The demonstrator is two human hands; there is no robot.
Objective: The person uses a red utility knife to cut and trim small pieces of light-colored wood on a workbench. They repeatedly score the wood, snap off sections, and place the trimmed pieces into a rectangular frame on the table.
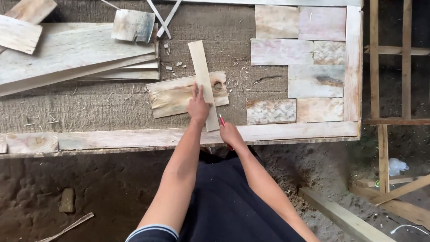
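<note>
My left hand [197, 106] presses flat on a narrow wooden strip [202, 71] that lies lengthwise across a short knotty board [172, 96] on the woven-covered workbench. Beside the strip's near end, my right hand [230, 133] grips a red pencil [221, 120], its tip close to the strip's right edge. The board has a dark knot [218, 86] just right of the strip.
A wooden frame rail [286, 131] runs along the bench front and up the right side [353, 62], with several flat pieces [295, 67] laid inside its corner. Long planks [67, 58] and offcuts lie at the left. A lattice frame [380, 116] and loose timber [340, 217] stand on the dirt floor.
</note>
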